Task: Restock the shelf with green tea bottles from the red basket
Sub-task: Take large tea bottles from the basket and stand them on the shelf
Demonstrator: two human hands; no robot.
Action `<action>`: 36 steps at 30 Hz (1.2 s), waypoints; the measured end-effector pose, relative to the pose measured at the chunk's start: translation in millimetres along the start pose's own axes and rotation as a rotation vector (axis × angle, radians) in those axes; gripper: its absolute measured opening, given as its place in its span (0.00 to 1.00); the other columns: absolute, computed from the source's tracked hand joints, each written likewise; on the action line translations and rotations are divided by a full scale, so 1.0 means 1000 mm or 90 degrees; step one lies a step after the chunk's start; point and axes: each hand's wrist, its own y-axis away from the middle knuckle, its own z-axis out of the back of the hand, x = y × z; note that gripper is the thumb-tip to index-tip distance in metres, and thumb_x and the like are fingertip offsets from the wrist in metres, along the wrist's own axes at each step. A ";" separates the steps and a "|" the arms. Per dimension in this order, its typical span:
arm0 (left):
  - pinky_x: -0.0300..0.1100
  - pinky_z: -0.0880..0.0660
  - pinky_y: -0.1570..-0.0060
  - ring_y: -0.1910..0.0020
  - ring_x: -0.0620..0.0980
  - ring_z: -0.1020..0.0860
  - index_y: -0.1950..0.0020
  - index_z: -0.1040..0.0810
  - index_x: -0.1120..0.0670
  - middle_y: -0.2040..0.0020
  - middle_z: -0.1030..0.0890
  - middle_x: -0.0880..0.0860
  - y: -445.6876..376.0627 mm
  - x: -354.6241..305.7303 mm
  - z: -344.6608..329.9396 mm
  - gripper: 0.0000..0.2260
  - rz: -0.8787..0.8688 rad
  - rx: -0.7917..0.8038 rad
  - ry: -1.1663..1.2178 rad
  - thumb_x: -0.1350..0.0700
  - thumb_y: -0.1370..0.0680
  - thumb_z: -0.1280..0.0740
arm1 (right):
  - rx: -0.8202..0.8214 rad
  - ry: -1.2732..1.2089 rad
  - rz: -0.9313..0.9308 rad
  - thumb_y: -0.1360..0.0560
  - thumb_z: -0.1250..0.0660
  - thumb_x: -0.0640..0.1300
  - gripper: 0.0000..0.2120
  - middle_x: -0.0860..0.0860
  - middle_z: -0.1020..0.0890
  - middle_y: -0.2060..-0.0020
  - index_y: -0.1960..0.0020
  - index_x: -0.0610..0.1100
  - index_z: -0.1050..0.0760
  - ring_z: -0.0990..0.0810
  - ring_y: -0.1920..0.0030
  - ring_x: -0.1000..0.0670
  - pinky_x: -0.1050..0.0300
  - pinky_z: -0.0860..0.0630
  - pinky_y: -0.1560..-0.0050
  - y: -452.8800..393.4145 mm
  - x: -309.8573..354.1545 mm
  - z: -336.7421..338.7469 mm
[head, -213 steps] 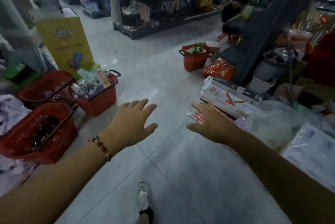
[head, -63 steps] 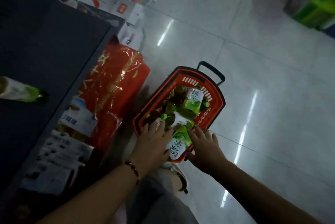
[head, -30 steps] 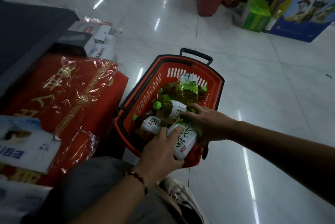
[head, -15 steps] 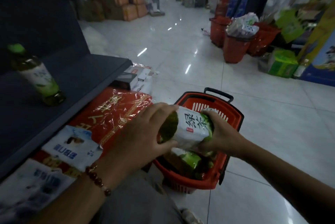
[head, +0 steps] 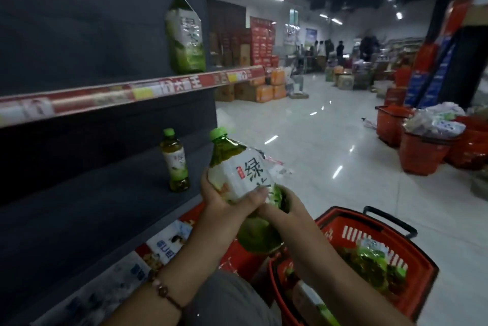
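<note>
My left hand (head: 224, 209) is wrapped around the lower label of a green tea bottle (head: 237, 169), thumb across the front, while my right hand (head: 277, 209) cups the base from below and the side, fingers curled on it; I read the two-handed hold as steadying a heavy, slick bottle and turning its label outward before it goes on the shelf. The bottle tilts with its green cap up and toward the shelving, clear of any surface, just in front of the lower dark shelf (head: 87, 193). One smaller green tea bottle (head: 175, 160) stands upright on that shelf near its right end, well back from the edge, so there is free room beside it for the one I carry. Above, on the upper shelf with its red price strip (head: 105, 95), a larger bottle (head: 186, 35) stands at the front edge, label out. Below my right forearm the red basket (head: 412, 267) sits on the pale floor, close enough that I need only a short reach, with more green-labelled bottles lying jumbled inside. Red gift packs (head: 237, 257) lie under the shelf, and further orange-red baskets (head: 420, 151) stand across the aisle.
</note>
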 end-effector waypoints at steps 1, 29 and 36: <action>0.51 0.18 0.49 0.48 0.51 0.17 0.28 0.41 0.39 0.43 0.19 0.50 -0.004 -0.006 0.007 0.45 0.000 -0.037 0.006 0.46 0.39 0.19 | 0.019 -0.006 0.005 0.28 0.27 0.46 0.18 0.57 0.14 0.55 0.40 0.55 0.26 0.14 0.54 0.53 0.61 0.19 0.59 -0.001 0.005 -0.007; 0.53 0.18 0.53 0.48 0.47 0.19 0.35 0.36 0.37 0.43 0.20 0.42 -0.182 -0.216 0.142 0.33 -0.246 -0.105 -0.201 0.55 0.31 0.21 | 0.292 -0.032 0.220 0.22 0.32 0.46 0.17 0.47 0.15 0.45 0.34 0.45 0.26 0.16 0.45 0.47 0.51 0.20 0.44 -0.232 0.176 -0.138; 0.44 0.18 0.56 0.43 0.48 0.21 0.29 0.37 0.43 0.41 0.21 0.47 -0.252 -0.210 0.147 0.39 -0.298 -0.164 -0.192 0.61 0.33 0.20 | 0.219 0.075 0.235 0.21 0.33 0.40 0.14 0.49 0.16 0.46 0.36 0.47 0.24 0.17 0.45 0.49 0.54 0.20 0.45 -0.297 0.196 -0.149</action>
